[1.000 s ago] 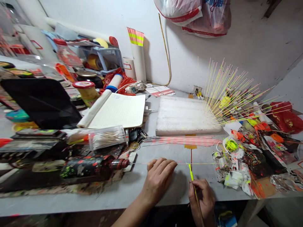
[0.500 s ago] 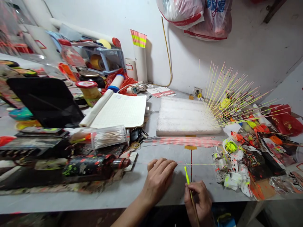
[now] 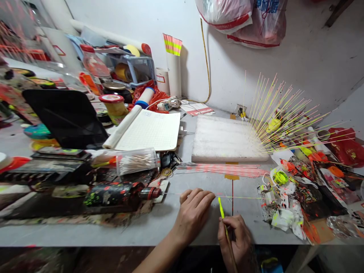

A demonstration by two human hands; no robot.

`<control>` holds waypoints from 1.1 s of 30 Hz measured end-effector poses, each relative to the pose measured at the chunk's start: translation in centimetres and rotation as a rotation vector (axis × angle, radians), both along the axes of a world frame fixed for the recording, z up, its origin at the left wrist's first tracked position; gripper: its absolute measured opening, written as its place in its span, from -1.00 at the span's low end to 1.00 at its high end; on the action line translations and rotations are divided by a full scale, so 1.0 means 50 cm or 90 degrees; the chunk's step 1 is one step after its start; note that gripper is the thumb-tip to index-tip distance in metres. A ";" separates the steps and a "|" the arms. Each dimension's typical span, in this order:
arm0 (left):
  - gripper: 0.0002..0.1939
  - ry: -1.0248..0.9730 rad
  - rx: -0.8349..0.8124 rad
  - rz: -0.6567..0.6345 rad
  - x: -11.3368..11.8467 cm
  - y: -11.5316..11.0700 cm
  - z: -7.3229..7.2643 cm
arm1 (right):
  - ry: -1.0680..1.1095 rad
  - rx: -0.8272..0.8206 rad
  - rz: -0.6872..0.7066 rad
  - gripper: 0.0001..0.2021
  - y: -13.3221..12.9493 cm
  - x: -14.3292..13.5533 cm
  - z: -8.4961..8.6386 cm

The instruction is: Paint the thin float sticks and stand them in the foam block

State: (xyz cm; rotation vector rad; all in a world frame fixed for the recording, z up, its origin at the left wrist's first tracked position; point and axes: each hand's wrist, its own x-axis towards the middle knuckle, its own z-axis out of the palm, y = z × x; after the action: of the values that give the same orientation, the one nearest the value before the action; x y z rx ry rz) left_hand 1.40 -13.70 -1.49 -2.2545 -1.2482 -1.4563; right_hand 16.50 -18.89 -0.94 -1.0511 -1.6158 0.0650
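My left hand (image 3: 196, 212) lies over a thin stick (image 3: 247, 197), its fingers pressed together on it; the fingertips' exact hold is hidden. The stick runs level above the table, from the dark red nose of a black, paint-spattered cylindrical tool (image 3: 116, 196) at the left to the right past my hand. My right hand (image 3: 236, 237) is closed around the handle of a paintbrush (image 3: 221, 207). Bright yellow paint coats the brush's bristles, which point up and meet the stick just right of my left fingers.
Pink-tipped thin sticks (image 3: 227, 169) lie in a row behind the hands. Many painted sticks (image 3: 275, 110) fan out of a white foam block (image 3: 224, 138). Paint-stained tissues (image 3: 287, 220) are heaped at the right. An open notebook (image 3: 150, 131) and cotton swabs (image 3: 136, 163) sit at the left.
The brush has moved left along the stick, closer to my left hand, and its tip now meets the stick. The view has shifted slightly; my left hand stays on the stick.
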 end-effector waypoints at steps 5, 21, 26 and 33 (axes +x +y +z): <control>-0.80 -0.003 -0.001 -0.002 0.000 -0.002 0.001 | -0.023 0.026 -0.007 -0.91 0.006 -0.005 -0.005; -0.81 0.000 0.001 -0.002 -0.002 -0.001 0.003 | 0.011 0.005 -0.015 -0.91 0.006 0.001 -0.019; -0.81 -0.011 -0.004 -0.002 0.000 -0.002 0.003 | 0.029 0.003 -0.019 -0.93 0.003 0.004 -0.018; -0.81 -0.004 -0.020 0.011 -0.020 -0.006 0.009 | 0.057 0.014 0.044 -0.88 -0.005 0.001 -0.031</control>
State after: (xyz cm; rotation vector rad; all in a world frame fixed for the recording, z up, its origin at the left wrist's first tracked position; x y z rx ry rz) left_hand 0.40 -13.97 -1.07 -2.2553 -1.2968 -1.4489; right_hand 16.53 -19.14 -2.46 -0.9632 -1.5672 0.1388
